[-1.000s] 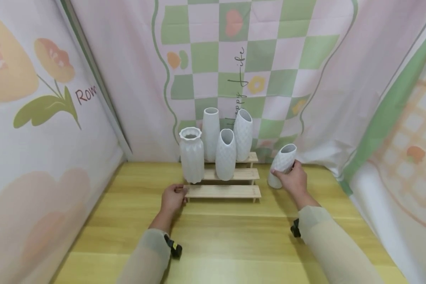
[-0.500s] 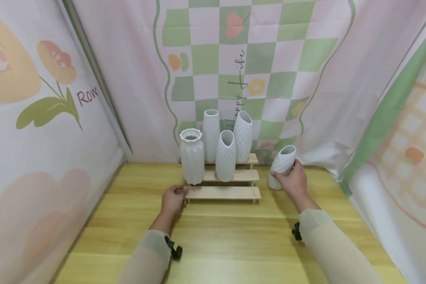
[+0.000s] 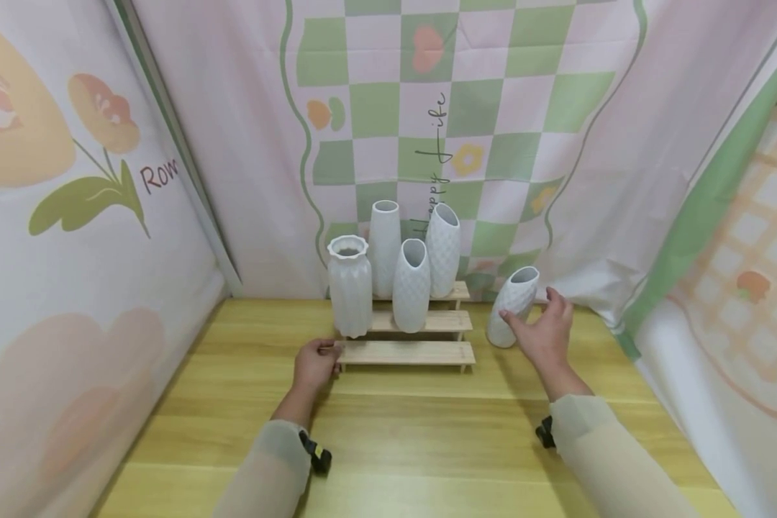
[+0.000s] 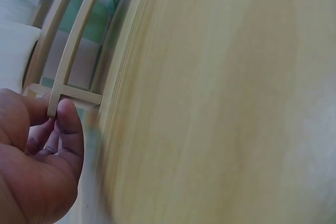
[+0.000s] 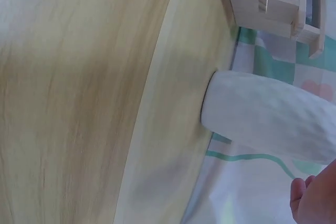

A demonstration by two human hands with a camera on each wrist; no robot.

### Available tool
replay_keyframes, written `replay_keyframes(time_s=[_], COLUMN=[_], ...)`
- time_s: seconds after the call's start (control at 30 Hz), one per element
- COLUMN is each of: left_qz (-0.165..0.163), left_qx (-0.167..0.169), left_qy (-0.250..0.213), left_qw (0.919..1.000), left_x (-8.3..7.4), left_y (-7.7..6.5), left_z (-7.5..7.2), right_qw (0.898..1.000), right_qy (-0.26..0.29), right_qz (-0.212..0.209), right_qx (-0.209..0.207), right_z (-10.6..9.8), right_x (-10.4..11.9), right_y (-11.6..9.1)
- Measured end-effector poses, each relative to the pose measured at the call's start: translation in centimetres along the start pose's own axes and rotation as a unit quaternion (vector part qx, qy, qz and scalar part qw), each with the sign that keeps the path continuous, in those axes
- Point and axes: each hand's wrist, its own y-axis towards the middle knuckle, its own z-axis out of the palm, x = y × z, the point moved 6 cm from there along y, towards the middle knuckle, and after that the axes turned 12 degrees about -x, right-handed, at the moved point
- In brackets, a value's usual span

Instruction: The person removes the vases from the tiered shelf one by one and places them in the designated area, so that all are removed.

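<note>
My left hand pinches the left end of the lowest step of a three-step wooden display stand; in the left wrist view the thumb and a finger grip the step's corner. A white textured vase with a slanted mouth stands upright on the table, right of the stand. Beside it my right hand has its fingers spread off the wall, the thumb overlapping the vase's near side. In the right wrist view the vase's base sits on the tabletop and only part of the hand shows at the corner.
A fluted vase with a scalloped rim and a slant-mouthed vase stand on the middle step. A tall vase and another slanted one are on the top step. Behind hangs a checkered curtain.
My right hand's fingers have opened off the vase and drawn slightly to the right; the vase stays in place. The left hand keeps its grip on the stand.
</note>
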Motion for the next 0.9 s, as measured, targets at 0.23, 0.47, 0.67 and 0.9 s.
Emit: replay_keyframes(time_s=[0.23,0.47,0.67,0.9], left_qz=[0.001,0.006,0.007,0.003], left_qx=[0.0,-0.002,0.001,-0.003], left_qy=[0.006,0.004,-0.003,-0.011], left_qw=[1.0,1.0,1.0,0.9999], left_x=[0.0,0.0,0.1,0.4], left_y=[0.0,-0.1,0.1,0.2], left_z=[0.0,0.0,0.1,0.1], right_qw=[0.998,0.996,0.995,0.993], right_qy=[0.04,0.073,0.089,0.098], right_qz=[0.004,-0.019,-0.04,-0.061], right_qx=[-0.039,-0.041,-0.032,0.02], right_z=[-0.4,-0.2,0.4,1.9], right_x=[1.3,3.6,5.2,7.3], right_y=[-1.0,-2.0,-3.2,-4.4])
